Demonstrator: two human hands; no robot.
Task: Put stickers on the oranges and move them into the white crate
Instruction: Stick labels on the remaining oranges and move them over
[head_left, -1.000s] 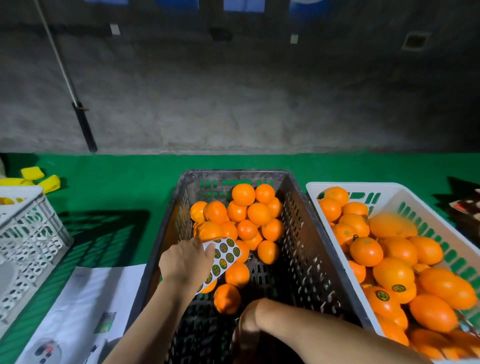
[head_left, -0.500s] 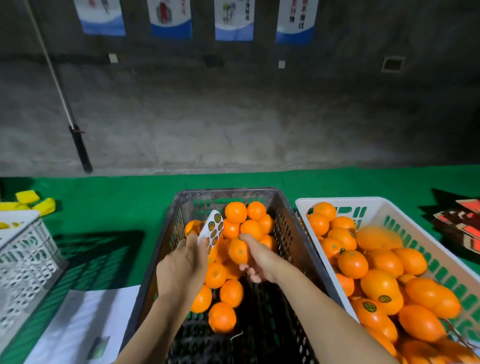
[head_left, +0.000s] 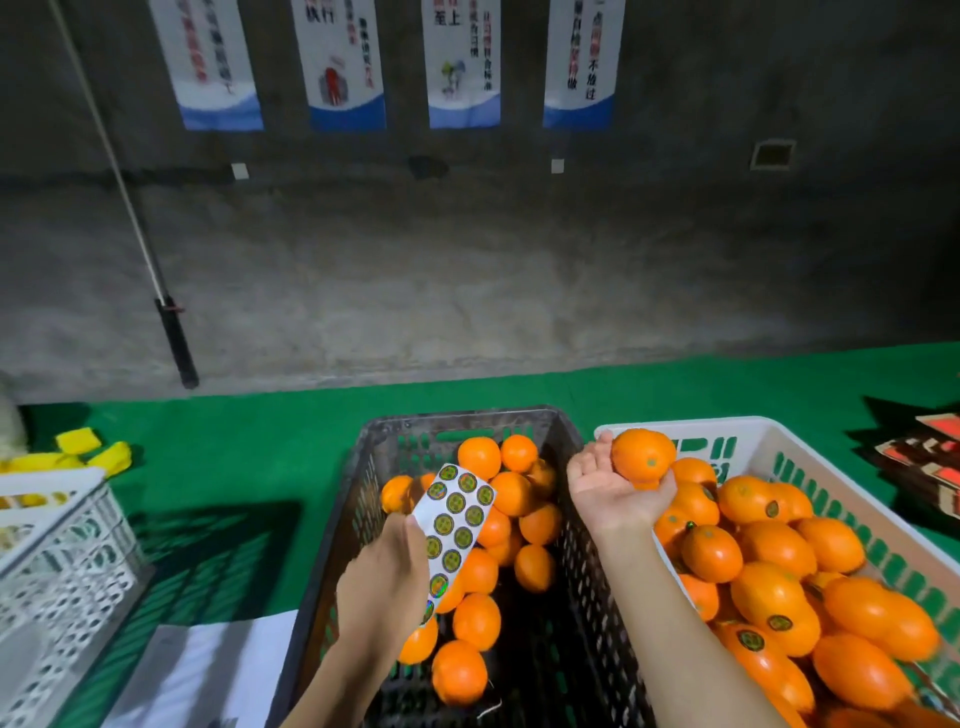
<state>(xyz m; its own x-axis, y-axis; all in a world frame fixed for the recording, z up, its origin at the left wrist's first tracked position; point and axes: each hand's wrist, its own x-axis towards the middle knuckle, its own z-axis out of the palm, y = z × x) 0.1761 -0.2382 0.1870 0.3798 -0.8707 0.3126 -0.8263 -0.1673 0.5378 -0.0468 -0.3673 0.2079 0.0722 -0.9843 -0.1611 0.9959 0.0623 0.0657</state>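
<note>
A dark crate (head_left: 524, 419) in the middle holds several loose oranges (head_left: 478, 621). Over it my left hand (head_left: 384, 582) holds a white sticker sheet (head_left: 453, 519) covered with round green stickers. My right hand (head_left: 608, 486), palm up, grips one orange (head_left: 643, 454) above the near left corner of the white crate (head_left: 769, 430). That crate on the right is full of oranges (head_left: 774, 545), some bearing round green stickers.
Green matting (head_left: 249, 467) covers the surface. A second white crate (head_left: 57, 566) stands at the left with yellow items (head_left: 88, 452) behind it. White paper (head_left: 208, 670) lies near the front left. Dark and red packets (head_left: 930, 462) sit at the far right. A pole (head_left: 171, 332) leans on the grey wall.
My right hand lifted an orange out of the dark crate and carried it right, over the white crate's corner. My left hand tilted the sticker sheet upright. The view rose.
</note>
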